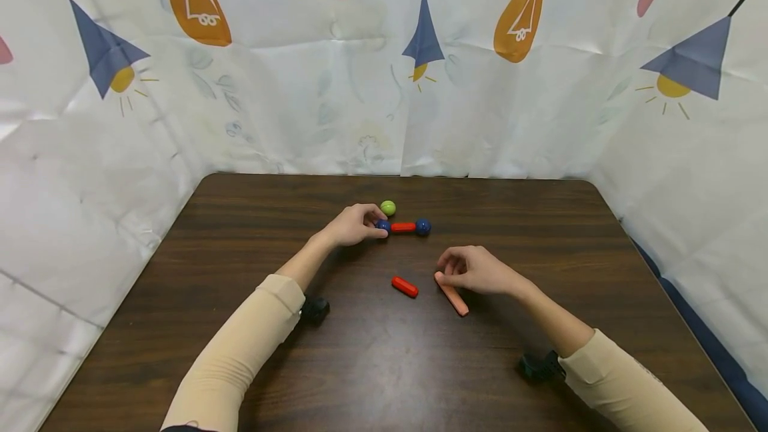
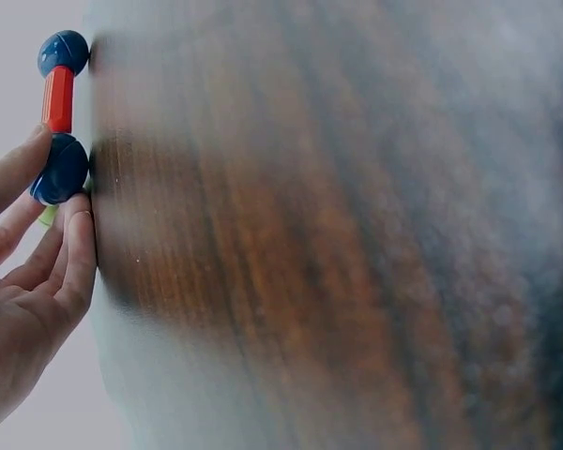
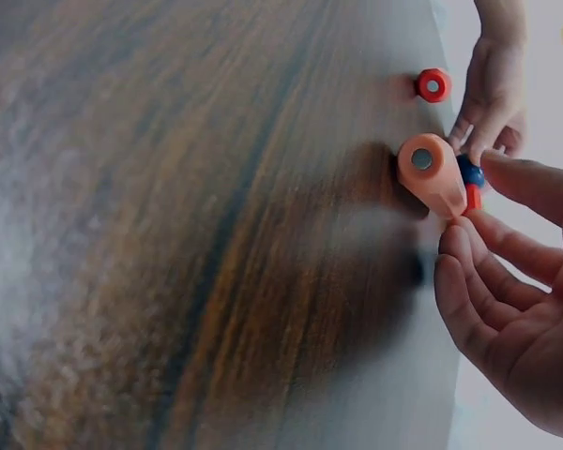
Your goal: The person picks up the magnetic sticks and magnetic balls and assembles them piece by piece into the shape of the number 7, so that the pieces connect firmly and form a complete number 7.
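Left hand [image 1: 353,225] pinches blue ball [image 2: 64,171] — right hand [image 1: 479,271] at orange rod's [image 1: 453,299] end.

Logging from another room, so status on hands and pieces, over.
Left hand pinches left blue ball of joined bar. Right hand at far end of orange rod, grip unclear. Loose red rod left of it. Possible snag: green ball near left hand.

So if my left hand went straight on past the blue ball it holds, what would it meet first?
Probably the red rod joined to that blue ball. The green ball lies close beside the line; depth is unclear, so your left hand might graze it.
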`<state>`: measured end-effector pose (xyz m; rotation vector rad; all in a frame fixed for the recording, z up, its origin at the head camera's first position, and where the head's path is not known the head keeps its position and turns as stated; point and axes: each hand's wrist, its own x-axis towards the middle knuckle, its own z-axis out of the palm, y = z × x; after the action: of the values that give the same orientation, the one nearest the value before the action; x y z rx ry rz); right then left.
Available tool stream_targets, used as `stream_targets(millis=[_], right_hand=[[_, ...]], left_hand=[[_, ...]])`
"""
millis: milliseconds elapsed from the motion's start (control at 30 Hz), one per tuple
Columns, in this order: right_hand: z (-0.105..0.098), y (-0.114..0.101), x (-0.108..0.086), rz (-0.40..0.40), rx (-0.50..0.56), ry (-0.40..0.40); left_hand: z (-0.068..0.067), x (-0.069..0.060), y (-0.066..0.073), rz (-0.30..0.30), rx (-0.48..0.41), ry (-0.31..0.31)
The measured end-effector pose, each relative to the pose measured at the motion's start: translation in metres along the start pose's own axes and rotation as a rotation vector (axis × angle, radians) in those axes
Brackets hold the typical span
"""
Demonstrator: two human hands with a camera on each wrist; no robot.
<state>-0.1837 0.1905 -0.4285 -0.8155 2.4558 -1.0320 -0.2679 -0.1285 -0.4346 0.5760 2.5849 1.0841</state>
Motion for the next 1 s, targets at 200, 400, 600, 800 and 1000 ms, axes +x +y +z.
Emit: stream_targets(millis=[200, 400, 600, 800, 1000], right_hand=[[-0.0009, 0.0031, -0.0025, 0.018, -0.012, -0.025], [-0.0018, 0.006, -0.0038, 0.037, -0.02, -0.05], [-0.0008, 0.0073, -0.0018, 0.042, -0.019, -0.046], [-0.0008, 0.0083, -0.0003, 0.051, -0.001, -0.037], [-0.0027, 0.007, 0.0, 0.033, -0.012, -0.045]], left_hand=[[0.0, -0.0004, -0.0004, 0.002, 0.004, -0.004], [-0.0002, -0.0002, -0.0007, 0.002, 0.01, -0.002], [0.0002, 0.0008, -0.0017, -0.003, 0.006, -0.002], [0.0012, 0.0011, -0.0032, 0.004, 0.002, -0.001], [0.0007, 0.0012, -0.0033, 0.005, 0.0, 0.001]])
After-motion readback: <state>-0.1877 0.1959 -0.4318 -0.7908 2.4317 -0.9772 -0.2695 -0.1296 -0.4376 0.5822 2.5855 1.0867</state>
